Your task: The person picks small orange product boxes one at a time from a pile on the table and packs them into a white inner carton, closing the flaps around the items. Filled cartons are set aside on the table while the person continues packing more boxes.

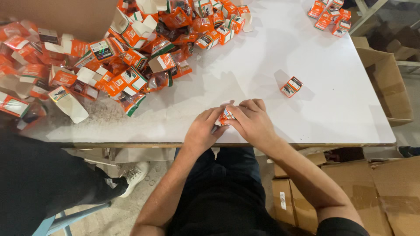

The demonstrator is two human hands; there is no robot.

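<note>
Both forearms reach forward from the lap and meet at the near edge of a white table [262, 57]. Left hand [202, 130] and right hand [253, 121] curl their fingers shut around one small orange box [226, 116], pinched between the fingertips. Mostly hidden, its long axis cannot be told. Beyond the right fingers lies another orange box [292, 86]; beyond the left fingers, a heap of boxes [131, 57].

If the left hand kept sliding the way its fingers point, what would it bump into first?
The left hand points up and to the right, straight at the small orange box that both hands pinch. Right behind it is the right hand, so it would probably get no further.
</note>
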